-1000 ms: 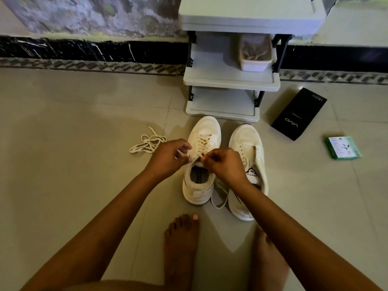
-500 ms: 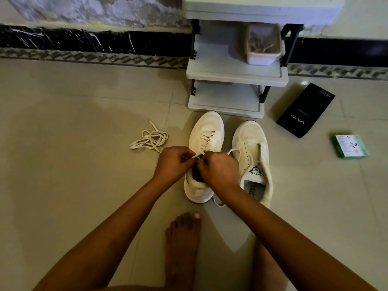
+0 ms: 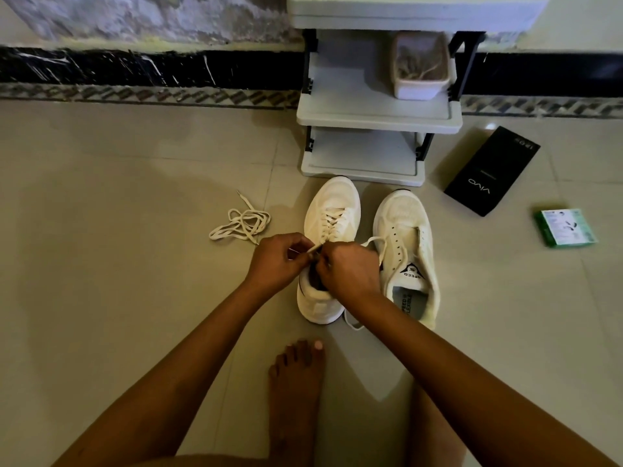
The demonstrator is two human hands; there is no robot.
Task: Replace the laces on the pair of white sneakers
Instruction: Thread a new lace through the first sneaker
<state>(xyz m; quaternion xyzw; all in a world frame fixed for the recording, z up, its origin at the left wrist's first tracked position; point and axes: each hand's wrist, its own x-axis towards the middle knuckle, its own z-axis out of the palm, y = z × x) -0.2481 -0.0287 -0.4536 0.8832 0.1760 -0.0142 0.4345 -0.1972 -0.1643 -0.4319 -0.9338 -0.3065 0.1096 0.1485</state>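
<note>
Two white sneakers stand side by side on the tiled floor. The left sneaker [image 3: 332, 217] is laced up its front. The right sneaker [image 3: 409, 244] has bare eyelets and an open tongue. My left hand [image 3: 276, 261] and my right hand [image 3: 350, 267] meet over the left sneaker's collar, and each pinches an end of its lace [image 3: 315, 248]. A loop of that lace arcs from my right hand across toward the right sneaker. A loose white lace [image 3: 241, 224] lies in a tangle on the floor, left of the shoes.
A grey shoe rack [image 3: 374, 119] stands against the wall just behind the sneakers, with a pale tub [image 3: 421, 67] on its shelf. A black phone box [image 3: 492, 170] and a green packet [image 3: 564, 228] lie to the right. My bare foot [image 3: 296, 382] rests in front.
My two hands have closed together over the left sneaker's collar. A lace loop now shows beside my right hand, and the right sneaker's insole has come into view.
</note>
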